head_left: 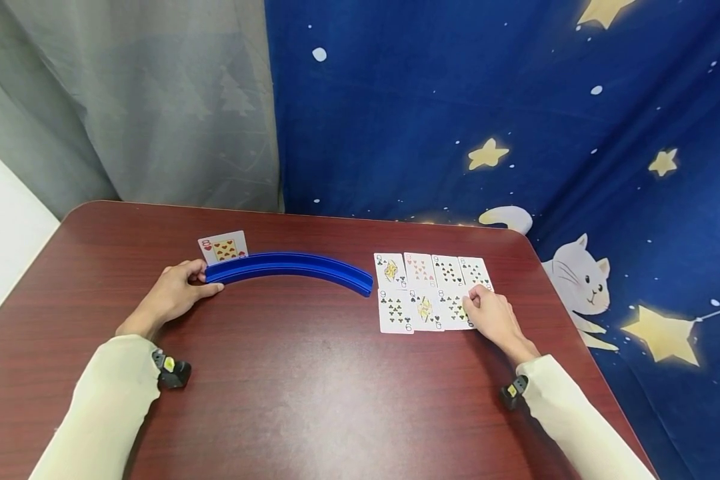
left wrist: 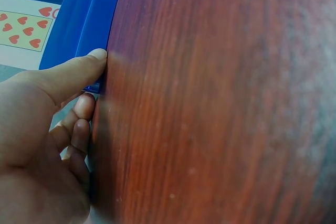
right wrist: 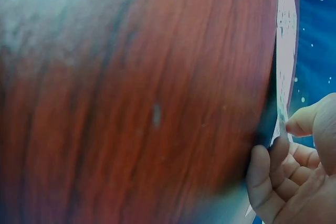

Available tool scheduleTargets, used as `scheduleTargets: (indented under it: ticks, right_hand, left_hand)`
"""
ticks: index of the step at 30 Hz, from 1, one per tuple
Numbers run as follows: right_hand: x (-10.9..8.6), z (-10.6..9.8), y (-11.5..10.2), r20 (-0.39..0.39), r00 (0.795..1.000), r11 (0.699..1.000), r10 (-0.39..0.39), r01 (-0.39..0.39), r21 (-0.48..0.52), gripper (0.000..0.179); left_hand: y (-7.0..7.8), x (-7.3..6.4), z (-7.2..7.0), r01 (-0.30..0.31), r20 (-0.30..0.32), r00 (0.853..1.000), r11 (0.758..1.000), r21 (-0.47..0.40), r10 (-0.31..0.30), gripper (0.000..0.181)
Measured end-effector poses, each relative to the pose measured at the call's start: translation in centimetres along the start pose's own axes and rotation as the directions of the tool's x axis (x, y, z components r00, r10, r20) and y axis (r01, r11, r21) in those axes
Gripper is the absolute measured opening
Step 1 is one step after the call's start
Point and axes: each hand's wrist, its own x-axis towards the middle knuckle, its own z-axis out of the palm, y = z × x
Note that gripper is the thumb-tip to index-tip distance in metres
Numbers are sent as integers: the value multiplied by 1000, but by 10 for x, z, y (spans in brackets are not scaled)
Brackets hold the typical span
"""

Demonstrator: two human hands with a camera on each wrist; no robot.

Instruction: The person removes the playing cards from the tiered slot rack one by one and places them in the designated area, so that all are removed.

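My left hand [head_left: 177, 293] grips the left end of a blue curved playing-card holder [head_left: 294, 265], thumb along its near side. An eight of hearts [head_left: 225, 248] stands upright in the holder's groove near that hand; in the left wrist view, part of its face [left wrist: 23, 32] shows behind the blue plastic. On the right, my right hand [head_left: 495, 317] pinches the right edge of an eight with black pips [head_left: 453, 308], the last card of the nearer row. The right wrist view shows thumb and forefinger together on a thin white card edge [right wrist: 285, 77].
Several face-up playing cards lie in two touching rows, with a black queen [head_left: 391, 270] at the far left and a nine of clubs [head_left: 395, 310] below it. They lie beside the holder's right end on a reddish-brown table [head_left: 312, 387]. Curtains [head_left: 384, 120] hang behind its back edge.
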Motion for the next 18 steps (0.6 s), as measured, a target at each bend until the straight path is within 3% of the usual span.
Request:
scheduleTargets:
  ticks: [18]
  right_hand:
    - [0, 3, 1, 22, 1000, 998, 23, -21, -58, 17]
  left_hand:
    - [2, -1, 0, -2, -3, 1000, 1000, -1, 2, 31]
